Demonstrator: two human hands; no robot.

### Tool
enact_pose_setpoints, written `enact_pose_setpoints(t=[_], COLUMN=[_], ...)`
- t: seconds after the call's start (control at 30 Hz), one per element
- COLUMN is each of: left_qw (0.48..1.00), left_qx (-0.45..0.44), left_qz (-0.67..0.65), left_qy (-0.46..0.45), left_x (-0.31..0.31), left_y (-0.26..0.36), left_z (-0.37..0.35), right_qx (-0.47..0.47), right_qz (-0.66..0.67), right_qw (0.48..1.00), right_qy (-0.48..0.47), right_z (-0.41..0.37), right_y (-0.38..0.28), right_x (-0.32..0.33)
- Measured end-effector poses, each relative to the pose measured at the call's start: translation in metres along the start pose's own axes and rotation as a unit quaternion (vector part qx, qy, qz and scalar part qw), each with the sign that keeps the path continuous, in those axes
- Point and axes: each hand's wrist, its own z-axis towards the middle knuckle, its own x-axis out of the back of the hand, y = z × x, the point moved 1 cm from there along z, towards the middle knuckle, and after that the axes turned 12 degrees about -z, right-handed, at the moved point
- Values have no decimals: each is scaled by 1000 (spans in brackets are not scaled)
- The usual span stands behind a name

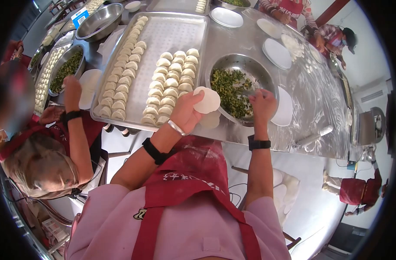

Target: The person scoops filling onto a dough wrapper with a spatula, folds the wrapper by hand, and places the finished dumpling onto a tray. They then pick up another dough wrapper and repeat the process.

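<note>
In the head view, my left hand [185, 112] holds a round white dumpling wrapper [209, 101] near the bowl's left rim. My right hand [263, 105] is closed over the right side of a steel bowl [263, 69], gripping a slim metal utensil [245, 92] whose tip is in the filling. The chopped green and yellow filling [228, 84] lies mostly on the bowl's left side. Below my left fingers, more wrappers [210, 120] lie at the table edge. Left of the bowl, a metal tray [163, 34] carries rows of folded dumplings [172, 82].
White wrappers [283, 106] lie right of the bowl, with more stacks [276, 53] behind. A rolling pin [314, 135] rests on the floury steel table [310, 95]. At my left, a co-worker's hand [71, 93] is near another filling bowl [68, 71]. Other people stand across the table.
</note>
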Motion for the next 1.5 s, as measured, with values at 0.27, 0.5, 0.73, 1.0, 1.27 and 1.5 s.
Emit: enact_pose_setpoints(t=[0.27,0.5,0.73,1.0,1.27,1.5], left_qw=[999,999,1000,1000,995,997], left_qx=[-3,2,-10,-23,-2,8], left_qz=[27,20,12,-12,-89,-73], left_qy=[42,37,18,-14,-31,1], left_x=[6,-2,-1,-14,-41,-35], left_y=[-4,-4,-2,2,-10,-11], left_z=[12,14,21,45,83,80], right_qx=[-150,-226,-268,-260,94,382], right_qz=[213,280,342,395,163,-63], right_qw=[963,930,895,875,982,920], right_qy=[-67,-72,-102,-107,22,54], right_z=[0,0,2,-1,-60,-98], right_y=[-8,2,11,-9,-63,-68], right_x=[-31,-26,-20,5,12,8])
